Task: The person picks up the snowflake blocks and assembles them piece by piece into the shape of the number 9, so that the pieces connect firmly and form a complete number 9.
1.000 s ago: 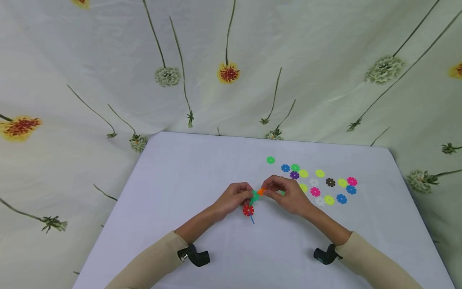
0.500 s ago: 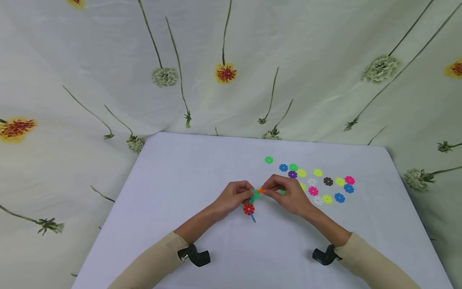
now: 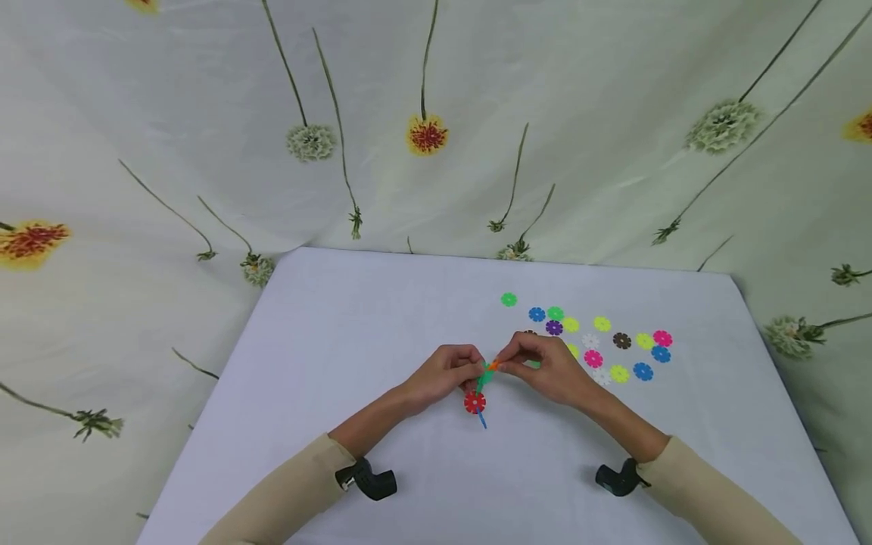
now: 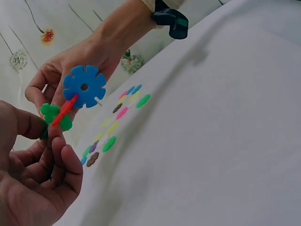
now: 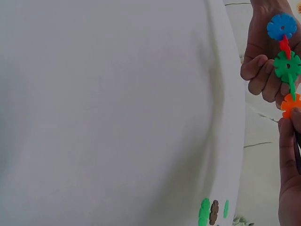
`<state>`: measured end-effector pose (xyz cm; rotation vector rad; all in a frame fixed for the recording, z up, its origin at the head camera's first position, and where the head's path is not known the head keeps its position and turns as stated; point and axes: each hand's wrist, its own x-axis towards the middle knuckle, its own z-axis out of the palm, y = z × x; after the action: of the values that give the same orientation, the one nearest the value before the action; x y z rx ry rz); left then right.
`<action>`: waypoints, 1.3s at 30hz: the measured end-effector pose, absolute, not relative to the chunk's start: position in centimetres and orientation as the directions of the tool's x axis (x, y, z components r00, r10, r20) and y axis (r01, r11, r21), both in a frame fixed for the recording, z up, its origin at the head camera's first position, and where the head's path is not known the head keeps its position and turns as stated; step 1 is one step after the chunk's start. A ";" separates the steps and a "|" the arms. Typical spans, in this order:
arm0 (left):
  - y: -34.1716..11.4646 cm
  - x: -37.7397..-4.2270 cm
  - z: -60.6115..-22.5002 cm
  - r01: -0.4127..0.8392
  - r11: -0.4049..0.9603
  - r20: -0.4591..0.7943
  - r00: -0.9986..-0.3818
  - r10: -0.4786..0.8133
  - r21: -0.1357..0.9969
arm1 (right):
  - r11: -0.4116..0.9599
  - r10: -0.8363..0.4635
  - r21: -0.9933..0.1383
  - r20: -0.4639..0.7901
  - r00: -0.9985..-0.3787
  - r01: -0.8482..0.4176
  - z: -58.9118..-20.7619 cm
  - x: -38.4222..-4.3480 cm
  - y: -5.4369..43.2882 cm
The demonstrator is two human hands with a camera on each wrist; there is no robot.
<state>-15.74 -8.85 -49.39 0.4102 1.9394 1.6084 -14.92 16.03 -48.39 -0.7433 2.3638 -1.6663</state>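
Held above the table is a linked chain of notched plastic snowflake discs. It runs from a blue disc [image 4: 84, 86] through a red disc [image 3: 474, 402], a green disc [image 5: 288, 66] and a second, edge-on green disc [image 5: 292, 87] to an orange disc [image 5: 289, 106]. My left hand [image 3: 450, 371] pinches the green part between thumb and finger; its fingertips hide which green disc. The orange disc is pinched by my right hand [image 3: 545, 367], at the chain's upper end in the head view. Fingertips of both hands are close together. Red and blue hang below.
Loose discs in several colours lie beyond and right of my right hand, among them a pink disc [image 3: 593, 359], a brown disc [image 3: 621, 341] and a green disc [image 3: 509, 300]. They rest on a white-covered table [image 3: 341, 318]. Behind stands a flower-print cloth [image 3: 381, 182].
The two hands have come slightly closer together. The red and blue discs have swung a little down and right. The orange disc has turned and tilted between the fingertips.
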 end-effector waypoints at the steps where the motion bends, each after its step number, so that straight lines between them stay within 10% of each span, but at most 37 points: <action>1: -8.8 -15.8 -49.3 -0.127 0.227 -0.238 -0.780 0.579 0.966 | 0.249 -0.481 -0.920 0.154 -0.863 -0.303 -48.5 -14.9 16.1; 39: -10.7 -15.4 -49.8 -0.119 0.224 -0.218 -0.842 0.494 0.967 | 0.717 -0.305 -0.671 -0.060 -0.951 -0.188 -49.9 -27.3 17.0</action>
<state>-15.43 -10.73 -49.82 0.3441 2.0155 1.6596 -27.30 16.96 -49.92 -0.3982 2.7551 -1.0498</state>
